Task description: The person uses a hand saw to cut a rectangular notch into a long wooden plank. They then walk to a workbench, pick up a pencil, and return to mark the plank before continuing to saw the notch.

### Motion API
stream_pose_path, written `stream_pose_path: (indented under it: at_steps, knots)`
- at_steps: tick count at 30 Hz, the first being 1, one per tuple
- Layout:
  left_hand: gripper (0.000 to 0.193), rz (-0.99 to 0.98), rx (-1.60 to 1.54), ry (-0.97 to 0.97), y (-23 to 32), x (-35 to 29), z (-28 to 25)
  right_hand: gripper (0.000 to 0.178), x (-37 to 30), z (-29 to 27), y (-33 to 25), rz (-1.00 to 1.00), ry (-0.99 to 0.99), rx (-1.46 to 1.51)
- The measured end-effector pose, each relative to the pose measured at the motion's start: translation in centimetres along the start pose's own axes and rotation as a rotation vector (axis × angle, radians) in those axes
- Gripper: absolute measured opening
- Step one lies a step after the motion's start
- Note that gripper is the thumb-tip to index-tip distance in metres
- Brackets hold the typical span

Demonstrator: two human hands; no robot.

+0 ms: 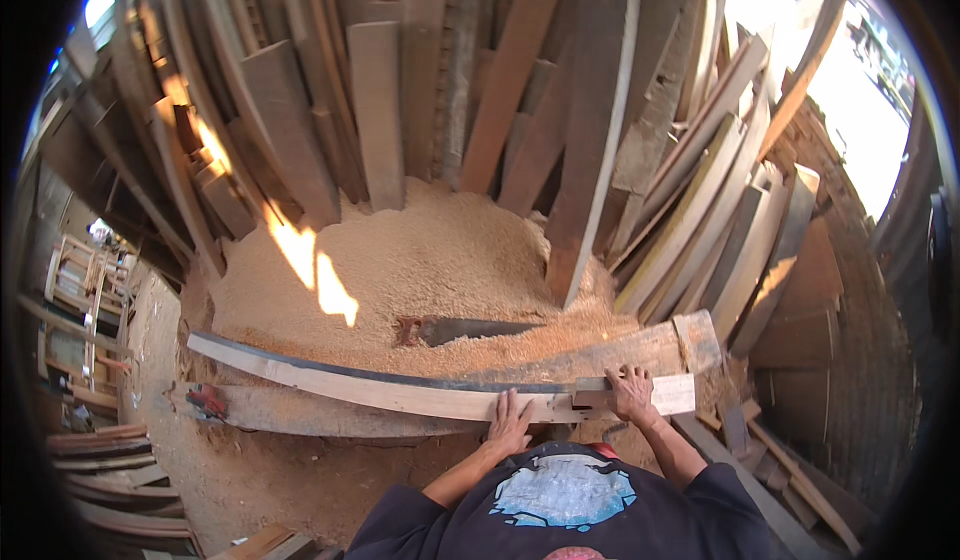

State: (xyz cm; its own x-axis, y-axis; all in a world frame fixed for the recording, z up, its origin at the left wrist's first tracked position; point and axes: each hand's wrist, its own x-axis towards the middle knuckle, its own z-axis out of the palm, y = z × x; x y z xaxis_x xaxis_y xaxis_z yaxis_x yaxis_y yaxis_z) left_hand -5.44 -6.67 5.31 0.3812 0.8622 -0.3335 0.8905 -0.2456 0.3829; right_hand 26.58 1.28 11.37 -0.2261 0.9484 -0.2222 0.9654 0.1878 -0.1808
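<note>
2 bare forearms (466, 474) extend forward, left hand (511, 423) palm-down, fingers (504, 403) extended, right hand (631, 395) palm-down, fingers spread.

dark shirt (455, 525), short sleeves (735, 508); blue and white print (562, 490); bare hands (631, 396).

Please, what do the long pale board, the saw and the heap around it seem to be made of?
The long pale board: probably bare wood, by its matt cream face. The saw: blade likely steel, dark and dull, thin and flat; the reddish-brown handle may be wood or plastic. The heap: likely sawdust, tan, loose and fine-grained.
</note>
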Motion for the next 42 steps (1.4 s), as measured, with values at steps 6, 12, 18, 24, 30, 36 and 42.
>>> stream_pose_path:
  at_steps: [6, 12, 18, 24, 30, 36, 42]
  knots:
    - [0.09, -0.126, 0.003, -0.029, -1.9, -2.5, 2.4, 0.096, 0.1, 4.8, 1.3, -0.163, -0.072, -0.007]
    - [0.087, -0.129, -0.045, -0.017, -2.8, -2.2, 2.7, 0.093, 1.0, 5.5, -0.2, -0.054, -0.053, -0.086]
    - [0.079, -0.037, -0.015, 0.013, -4.9, -2.2, 2.2, 0.082, 2.0, 3.3, -3.6, 0.051, -0.161, -0.022]
    - [0.08, -0.134, -0.654, 0.074, -7.7, 1.1, -0.9, 0.08, 1.7, 4.8, -9.7, -0.078, 0.011, 0.026]
    - [0.115, 0.376, -0.229, 0.058, -9.2, 3.3, -5.5, 0.068, 0.5, 5.0, -17.3, -0.107, 0.065, 0.025]
    - [0.106, 0.544, 0.05, -0.218, -8.6, 6.4, -4.9, 0.071, -3.5, 8.7, -19.2, 0.536, 0.316, 0.075]
    - [0.091, 0.645, 0.186, -0.148, -6.5, 8.0, -5.4, 0.057, -18.4, 13.7, -23.1, 1.324, 0.405, 0.491]
